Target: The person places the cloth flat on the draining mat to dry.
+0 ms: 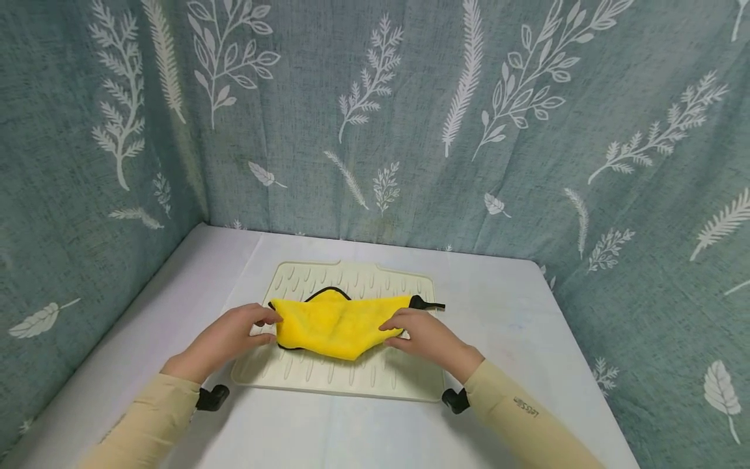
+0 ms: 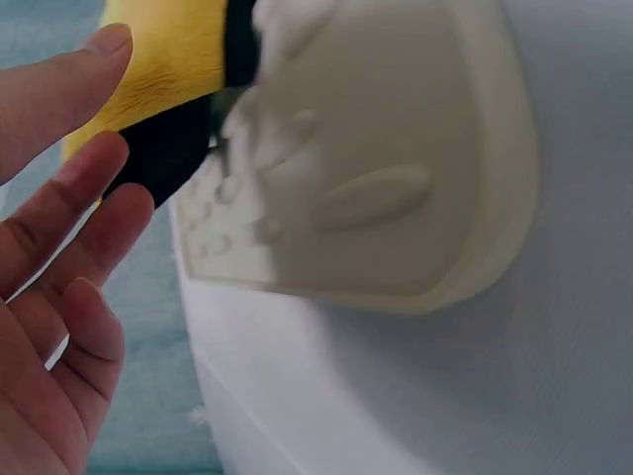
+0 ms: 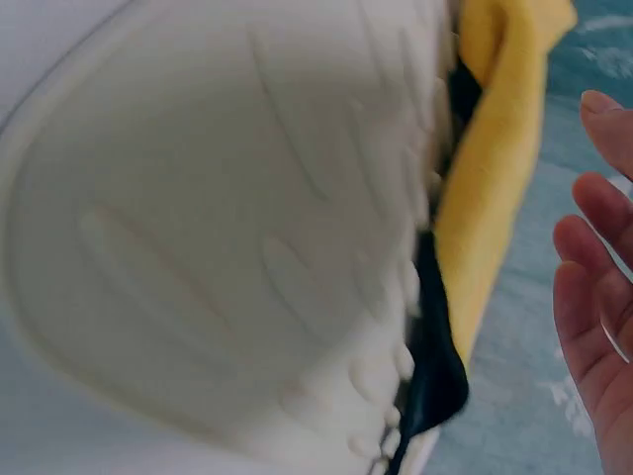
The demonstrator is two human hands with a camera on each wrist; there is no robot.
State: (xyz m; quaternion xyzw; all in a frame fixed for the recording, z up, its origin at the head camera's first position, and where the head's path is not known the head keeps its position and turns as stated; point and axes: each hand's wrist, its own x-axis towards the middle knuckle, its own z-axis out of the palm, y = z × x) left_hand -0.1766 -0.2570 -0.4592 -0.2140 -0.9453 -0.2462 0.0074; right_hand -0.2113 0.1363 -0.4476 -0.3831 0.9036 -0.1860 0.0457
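A yellow cloth (image 1: 336,322) with black edging lies loosely folded on a cream ridged tray (image 1: 328,381). In the head view, my left hand (image 1: 231,335) is at the cloth's left end, thumb and fingers apart. The left wrist view shows that hand (image 2: 59,267) beside the cloth's black-edged corner (image 2: 163,148), pinching nothing; whether a fingertip touches it I cannot tell. My right hand (image 1: 424,335) hovers by the cloth's right end with its fingers loosely bent. In the right wrist view a gap separates this hand (image 3: 603,287) from the cloth (image 3: 490,188).
The tray rests on a table with a white cover (image 1: 504,339). Blue-green curtains (image 1: 410,130) with white leaf prints hang behind and along both sides. A black strap end (image 1: 433,305) sticks out past the tray's right edge.
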